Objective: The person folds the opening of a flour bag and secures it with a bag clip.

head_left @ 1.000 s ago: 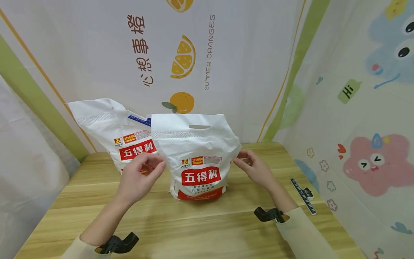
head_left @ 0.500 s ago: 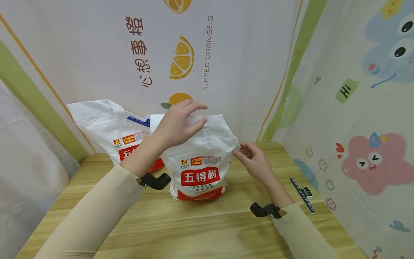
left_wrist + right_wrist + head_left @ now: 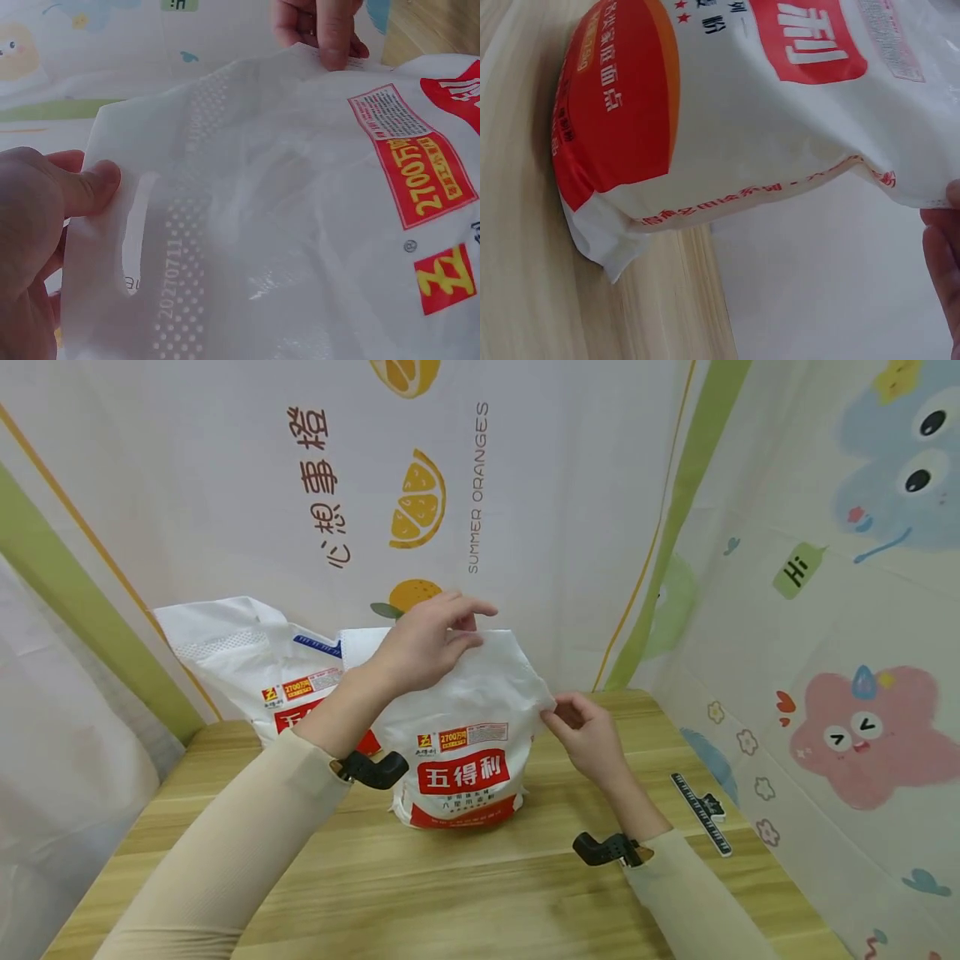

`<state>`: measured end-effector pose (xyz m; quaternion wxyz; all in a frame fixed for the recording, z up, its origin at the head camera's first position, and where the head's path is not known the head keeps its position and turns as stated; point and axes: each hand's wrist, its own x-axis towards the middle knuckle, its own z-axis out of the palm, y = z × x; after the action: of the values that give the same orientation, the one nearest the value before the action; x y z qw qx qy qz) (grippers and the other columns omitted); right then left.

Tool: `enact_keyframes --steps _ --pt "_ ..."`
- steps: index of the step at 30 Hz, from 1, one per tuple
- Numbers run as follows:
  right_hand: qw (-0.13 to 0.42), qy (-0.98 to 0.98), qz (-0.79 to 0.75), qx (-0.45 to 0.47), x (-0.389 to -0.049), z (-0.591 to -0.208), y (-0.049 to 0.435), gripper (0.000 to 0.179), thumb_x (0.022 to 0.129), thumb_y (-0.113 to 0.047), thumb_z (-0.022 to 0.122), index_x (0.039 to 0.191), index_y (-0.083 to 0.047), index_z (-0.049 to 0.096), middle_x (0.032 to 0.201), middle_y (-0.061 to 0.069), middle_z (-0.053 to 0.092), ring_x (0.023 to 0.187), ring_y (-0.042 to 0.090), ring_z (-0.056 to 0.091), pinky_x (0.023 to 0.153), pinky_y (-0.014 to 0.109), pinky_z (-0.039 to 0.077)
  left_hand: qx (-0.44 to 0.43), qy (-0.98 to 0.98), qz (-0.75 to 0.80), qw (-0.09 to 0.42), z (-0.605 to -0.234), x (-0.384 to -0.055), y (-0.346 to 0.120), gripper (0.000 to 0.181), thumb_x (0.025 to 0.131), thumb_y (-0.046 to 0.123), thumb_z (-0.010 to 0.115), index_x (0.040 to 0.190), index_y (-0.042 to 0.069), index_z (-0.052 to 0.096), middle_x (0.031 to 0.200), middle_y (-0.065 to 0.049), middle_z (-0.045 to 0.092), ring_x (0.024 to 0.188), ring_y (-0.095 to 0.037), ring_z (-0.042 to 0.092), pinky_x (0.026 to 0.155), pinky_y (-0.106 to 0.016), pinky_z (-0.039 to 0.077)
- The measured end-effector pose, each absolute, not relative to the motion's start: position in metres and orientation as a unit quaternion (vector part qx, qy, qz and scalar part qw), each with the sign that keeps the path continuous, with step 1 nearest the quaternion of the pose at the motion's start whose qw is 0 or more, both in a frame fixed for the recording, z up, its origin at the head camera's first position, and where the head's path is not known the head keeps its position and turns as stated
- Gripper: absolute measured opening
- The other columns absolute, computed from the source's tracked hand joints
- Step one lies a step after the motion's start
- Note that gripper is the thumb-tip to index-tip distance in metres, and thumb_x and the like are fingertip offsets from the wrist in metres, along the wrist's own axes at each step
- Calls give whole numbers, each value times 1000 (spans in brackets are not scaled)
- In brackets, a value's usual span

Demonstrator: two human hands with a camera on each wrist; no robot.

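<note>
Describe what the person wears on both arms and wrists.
Both arms are covered by long, close-fitting cream ribbed sleeves, the left sleeve and the right sleeve, each ending at the wrist. A small black angled mount sits at each cuff: the left wrist mount and the right wrist mount. The left hand and right hand are bare, with no gloves or rings visible.

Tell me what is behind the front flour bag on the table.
Behind the front bag, to its left, stands a second white bag with the same red label. The front bag and the left hand cover its right part; nothing else shows there.
</note>
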<state>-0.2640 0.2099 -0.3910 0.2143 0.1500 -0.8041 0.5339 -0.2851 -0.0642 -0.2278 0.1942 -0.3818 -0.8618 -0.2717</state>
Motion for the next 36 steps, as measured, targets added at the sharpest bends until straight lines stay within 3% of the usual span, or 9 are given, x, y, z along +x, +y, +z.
enact_keyframes --steps 4,9,13,16,20,23,28,32,36 --pt "237 -814 513 136 -264 -393 208 14 100 -6 80 111 1 77 107 21 81 93 18 76 77 12 59 -388 -855 -282 198 -227 -284 -67 26 104 7 74 130 11 76 108 -8 68 106 -26 64 101 -42 58" --pt "218 -805 532 147 -263 -396 211 18 102 -8 78 117 1 75 110 21 79 93 9 74 79 16 61 -415 -847 -278 182 -228 -285 -70 23 105 7 73 126 12 80 111 -8 67 105 -26 63 95 -41 58" --pt "194 -791 555 170 -261 -398 215 29 102 -8 78 130 -2 72 121 20 78 101 4 73 87 18 61 -448 -837 -269 165 -230 -285 -72 24 103 9 74 125 13 81 117 -8 68 110 -26 65 97 -42 58" --pt "177 -779 568 198 -260 -399 217 33 102 -7 77 135 -3 71 130 20 76 109 3 73 95 21 61 -465 -833 -263 146 -230 -283 -72 16 101 18 75 115 14 84 118 -5 69 112 -23 64 98 -42 58" --pt "168 -774 565 231 -259 -399 218 30 103 -5 75 133 -4 73 136 18 72 120 14 73 102 26 60 -465 -843 -229 144 -230 -279 -69 21 102 32 77 93 15 84 113 -3 70 109 -22 64 94 -42 58" --pt "153 -781 560 232 -259 -398 216 28 105 -9 72 133 -5 73 144 17 69 128 28 72 103 27 59 -456 -858 -176 159 -231 -279 -66 24 100 36 80 87 16 82 112 -3 71 108 -24 65 96 -44 56" --pt "121 -788 565 214 -264 -396 210 27 110 -18 68 134 -7 74 149 17 69 134 38 70 101 27 61 -439 -876 -98 174 -231 -280 -63 19 96 34 86 91 18 78 113 -3 74 108 -26 68 105 -51 51" --pt "113 -785 571 213 -270 -396 205 25 109 -17 69 132 -6 75 139 17 74 124 28 74 96 27 64 -422 -889 -72 164 -230 -279 -63 17 96 33 86 99 18 78 109 -2 79 105 -25 72 116 -58 46" --pt "124 -774 582 216 -273 -397 199 23 106 -7 72 127 -1 78 128 21 77 103 12 76 86 28 65 -420 -892 -69 151 -232 -278 -63 12 98 26 84 103 18 77 109 -1 82 103 -24 74 116 -58 46"
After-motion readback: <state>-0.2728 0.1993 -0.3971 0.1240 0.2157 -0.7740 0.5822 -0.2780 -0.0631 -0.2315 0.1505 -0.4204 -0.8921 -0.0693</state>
